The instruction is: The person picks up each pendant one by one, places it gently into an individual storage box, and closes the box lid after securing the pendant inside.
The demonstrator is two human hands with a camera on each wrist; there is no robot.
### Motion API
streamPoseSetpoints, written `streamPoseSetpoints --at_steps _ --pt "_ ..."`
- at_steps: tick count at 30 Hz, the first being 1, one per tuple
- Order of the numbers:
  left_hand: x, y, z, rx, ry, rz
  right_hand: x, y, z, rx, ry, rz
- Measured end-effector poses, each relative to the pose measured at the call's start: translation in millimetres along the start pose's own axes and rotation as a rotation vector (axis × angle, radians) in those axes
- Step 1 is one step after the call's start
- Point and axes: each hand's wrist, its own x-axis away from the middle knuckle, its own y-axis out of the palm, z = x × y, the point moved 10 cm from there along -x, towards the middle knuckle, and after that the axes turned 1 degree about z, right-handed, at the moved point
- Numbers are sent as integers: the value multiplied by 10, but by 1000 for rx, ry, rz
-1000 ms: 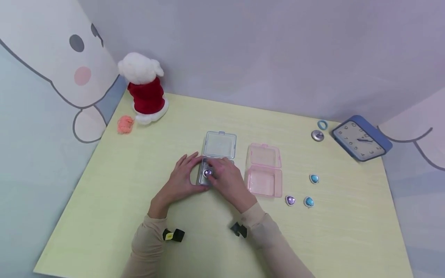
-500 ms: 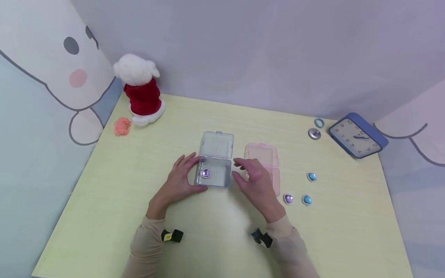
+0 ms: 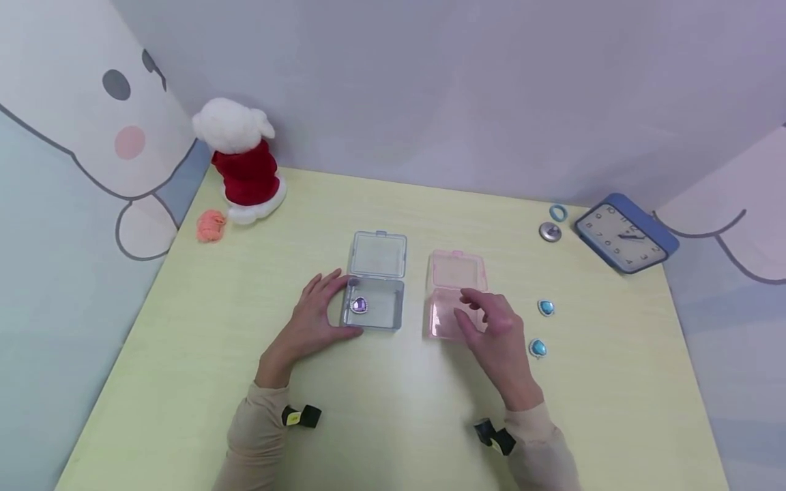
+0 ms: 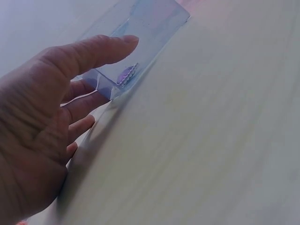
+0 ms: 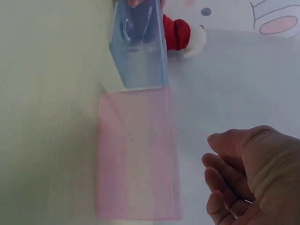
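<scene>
My left hand [image 3: 310, 320] grips a clear blue plastic box [image 3: 383, 320] at its left side, thumb at the near edge and fingers at the far edge. The box's lid is folded back. Inside, at the left, lies a purple heart-shaped gem [image 3: 359, 305] with a beaded rim, visible also in the left wrist view. My right hand [image 3: 500, 341] hovers over the right part of an opened pink plastic box [image 3: 443, 314], fingers loosely bent, holding nothing. Right of that hand lie two blue gems, one farther back [image 3: 546, 307] and one nearer [image 3: 537, 348].
A white plush toy in red [image 3: 248, 174] stands at the back left beside an orange bundle [image 3: 211, 226]. At the back right are a blue clock [image 3: 626, 235], a round silver piece [image 3: 550, 232] and a blue ring [image 3: 558, 213]. A wall rises behind the table [image 3: 184, 382].
My right hand has let go of the purple gem in the blue box and moved right, over the pink box. It now hides the other purple gem. My left hand keeps its grip.
</scene>
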Motion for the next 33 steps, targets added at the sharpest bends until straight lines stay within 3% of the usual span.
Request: streamPoseSetpoints --at_steps 9,26,33 --pt "3 11 -37 -8 -2 8 249 -263 331 12 77 134" --pt "6 5 12 -6 3 0 818 -472 876 66 356 190" --pt "-6 12 8 -12 3 -2 1032 -454 1012 59 512 151"
